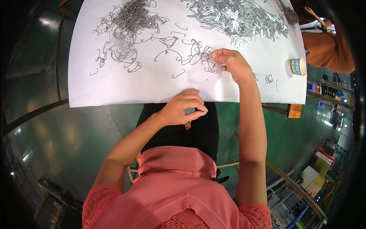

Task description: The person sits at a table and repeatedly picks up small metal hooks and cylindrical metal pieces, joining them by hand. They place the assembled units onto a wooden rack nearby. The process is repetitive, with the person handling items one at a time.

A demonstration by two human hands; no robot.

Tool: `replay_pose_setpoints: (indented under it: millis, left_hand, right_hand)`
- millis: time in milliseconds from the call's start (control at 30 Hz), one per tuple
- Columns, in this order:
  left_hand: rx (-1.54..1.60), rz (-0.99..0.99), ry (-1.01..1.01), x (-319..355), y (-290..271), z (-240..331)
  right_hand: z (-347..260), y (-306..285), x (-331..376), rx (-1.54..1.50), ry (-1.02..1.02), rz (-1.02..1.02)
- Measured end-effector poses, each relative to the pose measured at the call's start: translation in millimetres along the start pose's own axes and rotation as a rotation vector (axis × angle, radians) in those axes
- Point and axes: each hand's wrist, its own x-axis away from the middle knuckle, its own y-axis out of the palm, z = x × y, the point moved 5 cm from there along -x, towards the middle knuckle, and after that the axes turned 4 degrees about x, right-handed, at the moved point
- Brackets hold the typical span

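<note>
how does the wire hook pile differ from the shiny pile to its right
The hook pile is dull grey; the shiny pile is bright silver. The hook pile's pieces are thin and curved; the shiny pile's look straighter and wider. Both hold many small, metallic-looking pieces heaped on the white tabletop.

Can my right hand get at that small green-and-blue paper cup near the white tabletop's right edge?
Probably yes: your bare right hand seems to have only a few thin grey wire hooks near its way to the cup.
</note>
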Motion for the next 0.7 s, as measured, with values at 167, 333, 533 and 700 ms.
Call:
replay_pose_setpoints:
  millis: [167,333,533,700]
  left_hand:
    - [0.001,-0.003,-0.014,2,1,-3]
    - [0.014,-0.008,-0.002,1,3,-3]
    - [-0.007,-0.018,-0.024,1,1,-2]
    - [-0.014,-0.005,-0.028,1,1,-4]
  right_hand:
    - [15,-47,10,-0.015,-0.026,0.171]
    - [74,-115,16,0.277,0.011,0.401]
    - [46,-72,36,0.648,-0.495,0.67]
    - [4,17,37,0.718,-0.736,0.615]
